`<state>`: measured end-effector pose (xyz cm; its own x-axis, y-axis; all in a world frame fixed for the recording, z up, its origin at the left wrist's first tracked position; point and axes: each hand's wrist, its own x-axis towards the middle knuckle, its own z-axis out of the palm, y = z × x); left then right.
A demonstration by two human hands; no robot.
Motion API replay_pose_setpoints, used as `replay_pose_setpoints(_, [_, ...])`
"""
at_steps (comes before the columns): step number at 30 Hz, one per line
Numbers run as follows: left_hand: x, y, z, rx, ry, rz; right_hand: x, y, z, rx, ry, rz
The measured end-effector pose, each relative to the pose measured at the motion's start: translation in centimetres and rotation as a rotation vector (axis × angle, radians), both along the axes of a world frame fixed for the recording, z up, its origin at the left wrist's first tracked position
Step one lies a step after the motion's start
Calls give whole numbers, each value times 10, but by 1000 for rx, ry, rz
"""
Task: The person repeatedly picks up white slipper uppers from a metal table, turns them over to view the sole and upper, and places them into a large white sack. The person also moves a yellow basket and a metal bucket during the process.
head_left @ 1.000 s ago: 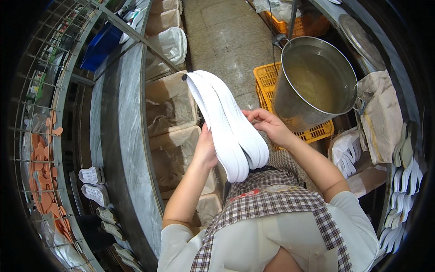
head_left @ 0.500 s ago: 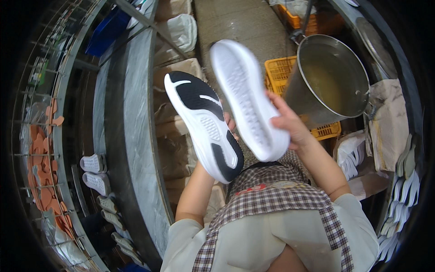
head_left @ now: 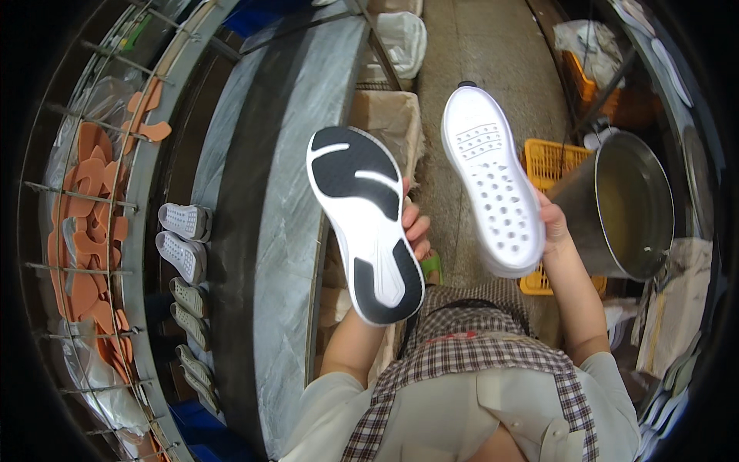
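My left hand [head_left: 416,225] is closed round the edge of a shoe sole [head_left: 350,223], whose white underside has black tread pads at toe and heel. Its palm and thumb are hidden behind the sole. On the right, my right hand [head_left: 552,223] grips a second shoe sole [head_left: 493,181] by its heel-end side. This one is white, with its inner face up, showing rows of small hollows and a dark tip at the toe. Both soles are held up side by side, toes pointing away from me, with a gap between them.
A grey slab bench [head_left: 289,192] runs along the left, with several soles [head_left: 183,258] beside it and orange cut pieces [head_left: 88,200] behind a wire rack. At right stand a big metal pot [head_left: 654,192] of liquid and a yellow crate [head_left: 554,160]. Lined bins [head_left: 404,127] stand beyond the bench.
The two soles have moved apart. The white one has swung right and turned its inner face more squarely up. The surroundings have shifted rightward in view, bringing more of the bench in.
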<state>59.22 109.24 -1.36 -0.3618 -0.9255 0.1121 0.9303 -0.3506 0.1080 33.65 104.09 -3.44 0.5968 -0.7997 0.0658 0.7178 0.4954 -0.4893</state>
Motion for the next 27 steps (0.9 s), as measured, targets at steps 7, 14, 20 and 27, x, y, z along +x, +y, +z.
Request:
replay_pose_setpoints(7, [105, 17, -18, -3, -150, 337, 132, -125, 21, -221, 336, 226])
replay_pose_setpoints(14, [179, 50, -22, 304, -363, 624, 286, -231, 4, -323, 702, 306])
replay_pose_setpoints(20, [194, 51, -7, 656, -667, 669, 352, -286, -13, -481, 974, 250])
replay_pose_setpoints(27, [151, 48, 1, 333, -1224, 780, 310, -242, 7, -995, 1090, -508])
